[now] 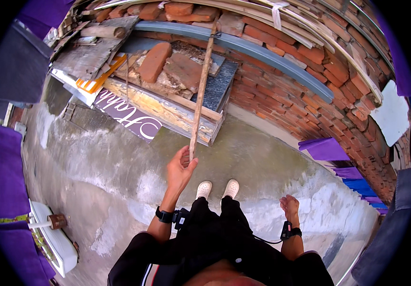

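Note:
My left hand (180, 170) is closed around the near end of a long, thin wooden stick (200, 90). The stick runs away from me across a low, worn box-like stand (167, 112), its far end reaching a grey-blue curved bar (272, 55) at the brick wall. On the stand lie a red brick (155, 62), a flat reddish slab (185, 71) and crumbled debris. My right hand (290, 205) hangs low at my right side, over the concrete floor. Its fingers are loosely bent and a little apart, with nothing visible in them.
A brick wall (272, 107) rises beyond the stand, with long wooden strips (310, 33) along its top. Weathered boards (93, 52) and a purple printed panel (131, 119) are at the left. A white trough (58, 243) stands lower left. Purple cloth (324, 148) hangs at right.

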A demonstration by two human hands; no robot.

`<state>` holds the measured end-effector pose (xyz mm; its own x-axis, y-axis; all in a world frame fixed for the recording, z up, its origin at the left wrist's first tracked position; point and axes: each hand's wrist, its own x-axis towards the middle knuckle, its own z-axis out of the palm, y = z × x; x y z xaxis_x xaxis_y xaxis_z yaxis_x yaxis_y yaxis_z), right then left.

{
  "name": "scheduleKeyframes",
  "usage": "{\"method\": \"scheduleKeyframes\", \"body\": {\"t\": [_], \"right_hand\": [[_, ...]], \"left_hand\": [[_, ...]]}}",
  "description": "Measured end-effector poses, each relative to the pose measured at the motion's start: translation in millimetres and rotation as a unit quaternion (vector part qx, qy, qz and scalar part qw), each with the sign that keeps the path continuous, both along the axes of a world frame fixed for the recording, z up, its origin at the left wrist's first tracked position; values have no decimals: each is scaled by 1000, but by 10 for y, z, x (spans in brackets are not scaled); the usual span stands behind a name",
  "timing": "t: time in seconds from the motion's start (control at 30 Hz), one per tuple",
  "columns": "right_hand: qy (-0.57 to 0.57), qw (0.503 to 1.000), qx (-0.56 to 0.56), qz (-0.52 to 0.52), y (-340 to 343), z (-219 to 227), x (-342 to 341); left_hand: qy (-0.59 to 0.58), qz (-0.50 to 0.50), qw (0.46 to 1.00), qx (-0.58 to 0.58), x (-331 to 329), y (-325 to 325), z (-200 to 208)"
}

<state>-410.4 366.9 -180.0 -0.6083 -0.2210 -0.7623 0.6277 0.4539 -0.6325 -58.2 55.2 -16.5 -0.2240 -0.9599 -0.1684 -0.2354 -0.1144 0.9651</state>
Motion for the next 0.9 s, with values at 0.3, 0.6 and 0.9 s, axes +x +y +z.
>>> {"method": "scheduleKeyframes", "body": {"t": [0.3, 0.6, 0.9], "right_hand": [[-19, 999, -36, -13, 96, -204, 112], [7, 1000, -14, 24, -306, -291, 168], [-19, 981, 33, -190, 711, -287, 1661]], "left_hand": [[-12, -9, 1000, -22, 161, -44, -37], [19, 21, 1000, 2, 445, -100, -232], [-29, -201, 966, 159, 696, 90, -555]]}}
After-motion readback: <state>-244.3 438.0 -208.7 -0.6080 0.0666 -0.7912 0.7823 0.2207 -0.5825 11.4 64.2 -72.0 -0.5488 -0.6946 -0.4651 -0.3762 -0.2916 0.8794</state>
